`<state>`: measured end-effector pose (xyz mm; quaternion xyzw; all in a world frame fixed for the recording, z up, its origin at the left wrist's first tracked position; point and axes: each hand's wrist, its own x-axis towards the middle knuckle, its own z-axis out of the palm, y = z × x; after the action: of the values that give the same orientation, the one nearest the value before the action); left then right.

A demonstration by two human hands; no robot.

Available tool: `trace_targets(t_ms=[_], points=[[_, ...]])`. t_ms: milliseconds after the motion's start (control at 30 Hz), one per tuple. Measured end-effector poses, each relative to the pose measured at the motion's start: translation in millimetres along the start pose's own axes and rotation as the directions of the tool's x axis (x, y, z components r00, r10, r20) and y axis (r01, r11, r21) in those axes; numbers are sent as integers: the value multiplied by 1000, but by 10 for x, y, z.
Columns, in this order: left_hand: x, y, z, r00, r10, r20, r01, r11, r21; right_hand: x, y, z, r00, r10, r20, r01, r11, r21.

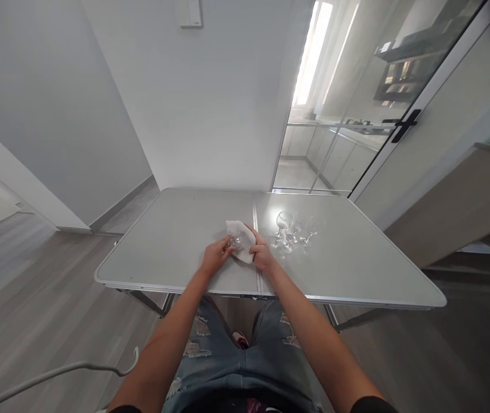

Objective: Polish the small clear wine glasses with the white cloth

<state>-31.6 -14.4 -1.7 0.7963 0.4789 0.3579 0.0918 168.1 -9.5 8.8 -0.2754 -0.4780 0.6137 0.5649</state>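
My left hand is closed on a small clear stemmed glass, gripping it by its left end. The glass lies tilted on its side above the table, against a white cloth. My right hand pinches that cloth from the right, with the thumb in front and fingers behind, partly hidden by it. To the right of my right hand, several similar clear stemmed glasses stand close together on the table.
The grey folding table has a metal edge and a centre seam. Behind it rises a white wall. A glass door with a black handle is at the back right. A grey curved tube shows at the lower left.
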Motion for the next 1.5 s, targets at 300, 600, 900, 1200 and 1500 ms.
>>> trace_targets(t_ms=[300,600,900,1200,1500], points=[[18,35,47,995,-98,-19,95,987,-126,-40,-150,37,979,51,195,-52,999,-1],[34,56,-1,963,-247,-109,222,954,-199,-155,-21,66,950,-253,184,311,835,-455],[-18,-23,116,991,-103,-89,112,988,105,-149,35,107,808,-330,487,588,433,-683],[-70,111,14,994,107,17,-107,994,0,-106,-10,19,963,-270,-9,234,850,-472],[-29,41,39,971,-164,-174,142,981,-132,-52,-91,97,991,87,106,-79,994,-77]])
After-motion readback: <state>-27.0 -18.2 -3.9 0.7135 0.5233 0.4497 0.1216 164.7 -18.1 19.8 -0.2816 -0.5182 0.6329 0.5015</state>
